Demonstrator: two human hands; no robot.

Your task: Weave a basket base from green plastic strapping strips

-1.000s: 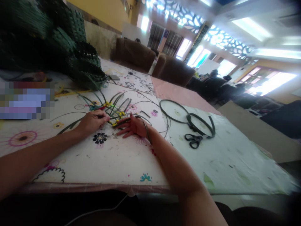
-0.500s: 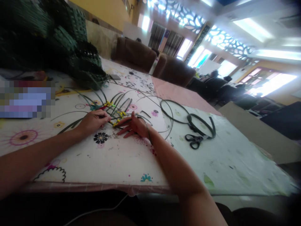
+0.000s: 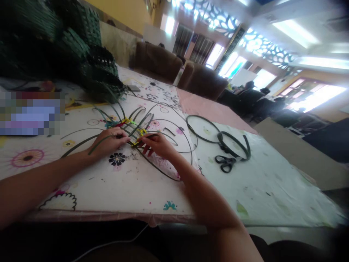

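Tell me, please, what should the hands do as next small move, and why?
Perhaps the right hand should gently draw in the wide dark loop, while the left hand steadies the woven piece. Both hands are at its near edge, and the loop spreads slack over the tablecloth by the right forearm.

Beyond the table's far edge stand brown chairs (image 3: 158,62), backed by a yellow wall (image 3: 122,12) at far left. Bright windows (image 3: 231,65) and patterned openwork panels (image 3: 267,45) line the far side, under glowing ceiling lights (image 3: 297,32) at right.
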